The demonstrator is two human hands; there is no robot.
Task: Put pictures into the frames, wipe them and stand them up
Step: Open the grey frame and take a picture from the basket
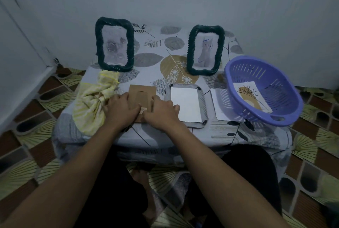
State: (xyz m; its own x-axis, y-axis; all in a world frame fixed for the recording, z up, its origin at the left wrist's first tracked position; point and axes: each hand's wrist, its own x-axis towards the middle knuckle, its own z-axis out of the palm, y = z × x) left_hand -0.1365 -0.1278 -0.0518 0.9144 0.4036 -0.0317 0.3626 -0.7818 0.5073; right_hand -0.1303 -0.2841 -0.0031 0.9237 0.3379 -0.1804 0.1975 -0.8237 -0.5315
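A brown cardboard frame back (142, 93) lies flat near the table's front edge. My left hand (122, 111) and my right hand (161, 112) both rest on its near end, fingers bent down over it. Just right of it a frame (186, 105) lies face down with a white sheet inside. Two dark green braided frames stand at the back, each with a picture: one at the left (114, 44), one at the right (205, 50). A yellow-striped cloth (95, 99) lies bunched at the left.
A purple plastic basket (264, 90) sits tilted at the table's right with a leaf picture (252, 97) inside. A loose white sheet (221, 104) lies beside it. The small table has a leaf-patterned cover (174, 59). Walls close in behind and left.
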